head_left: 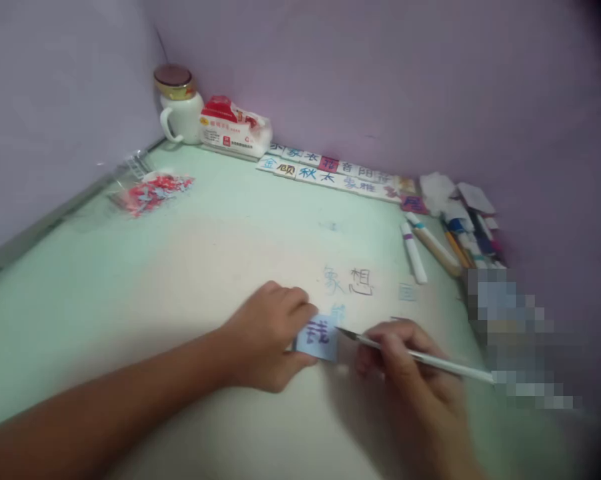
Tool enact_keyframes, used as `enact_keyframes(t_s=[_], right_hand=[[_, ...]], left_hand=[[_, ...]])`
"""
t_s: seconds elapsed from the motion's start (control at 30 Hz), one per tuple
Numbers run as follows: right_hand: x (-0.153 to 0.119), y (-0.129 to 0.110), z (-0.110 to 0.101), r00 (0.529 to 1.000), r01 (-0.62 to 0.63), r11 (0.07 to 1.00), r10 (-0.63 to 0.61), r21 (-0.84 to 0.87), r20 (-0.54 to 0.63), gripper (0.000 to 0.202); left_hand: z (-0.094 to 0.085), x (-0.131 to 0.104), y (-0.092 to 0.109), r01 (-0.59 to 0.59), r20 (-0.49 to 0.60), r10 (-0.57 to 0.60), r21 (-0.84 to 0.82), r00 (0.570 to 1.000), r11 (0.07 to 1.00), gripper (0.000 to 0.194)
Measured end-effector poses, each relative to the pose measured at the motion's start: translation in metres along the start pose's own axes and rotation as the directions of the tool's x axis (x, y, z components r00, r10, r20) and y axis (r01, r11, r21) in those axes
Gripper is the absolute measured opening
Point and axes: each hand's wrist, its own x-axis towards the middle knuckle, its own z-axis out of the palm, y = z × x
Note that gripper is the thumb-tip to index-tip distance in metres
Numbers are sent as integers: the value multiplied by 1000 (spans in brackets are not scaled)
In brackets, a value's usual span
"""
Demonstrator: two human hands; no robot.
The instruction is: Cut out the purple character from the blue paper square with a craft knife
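"Purple walls (380, 73) are backing the green table (240, 207). Grips?"
"Left hand (270, 337) is pinching the blue card (318, 339) at the view's six o'clock; right hand (413, 373) is pinching a white-handled tool (445, 364) at the card's three o'clock."

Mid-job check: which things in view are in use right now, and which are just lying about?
In use:
- Left hand, gripping the blue card
- Right hand, holding the brush, tip close to the card

Apparently just lying about:
- Lidded white mug
- Red-and-white packet
- Red and blue scraps
- Rows of character cards
- White pen with purple band
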Motion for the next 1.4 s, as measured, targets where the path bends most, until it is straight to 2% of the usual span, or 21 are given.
enact_keyframes(t_s=[0.1,0.17,0.4,0.63,0.87,1.1,1.4], right_hand=[[-1,10,9,998,-64,990,67,122,-18,22],[-3,16,11,995,-93,987,97,129,-23,22],[-2,15,9,997,-16,990,27,-140,73,25],[4,13,10,995,73,979,-61,-188,73,20],[8,13,7,999,40,975,-39,-218,10,15],[7,19,3,990,62,988,-42,-140,136,24],[15,18,0,937,233,946,-157,-225,311,21]], left_hand=[[-1,0,1,17,19,-18,4,1000,1000,35],[-1,1,2,19,20,-19,-2,1000,1000,35],[-4,1,1,35,73,-33,-16,997,999,34],[-3,1,-1,7,74,-4,-38,997,999,34],[-3,1,-1,13,76,-11,-17,997,1000,35],[-3,0,-1,20,68,-18,-30,998,999,35],[-3,1,0,19,53,-17,-43,998,999,34]])
